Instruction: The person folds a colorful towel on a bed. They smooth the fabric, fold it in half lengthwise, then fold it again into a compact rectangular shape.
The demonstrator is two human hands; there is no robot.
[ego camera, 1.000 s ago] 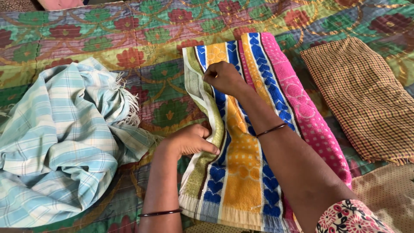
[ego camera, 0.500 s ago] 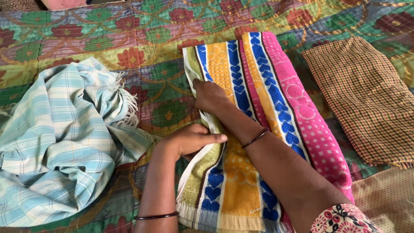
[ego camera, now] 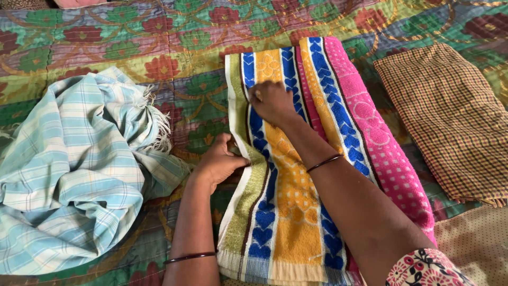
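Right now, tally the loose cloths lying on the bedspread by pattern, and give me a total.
Striped towel, multicoloured, under both hands: 1
Light blue plaid cloth, crumpled, with a fringe: 1
Brown checked cloth, folded flat: 1
Total: 3
All lie on the floral bedspread.

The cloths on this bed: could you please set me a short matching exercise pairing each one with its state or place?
Things:
1. striped towel
2. pale blue checked cloth
3. brown checked cloth
4. left hand

States:
A. crumpled in a heap
B. folded flat, untouched, far right
C. at the towel's left edge
D. folded in a long strip, under the right hand

Pairs: 1-D, 2-A, 3-B, 4-C
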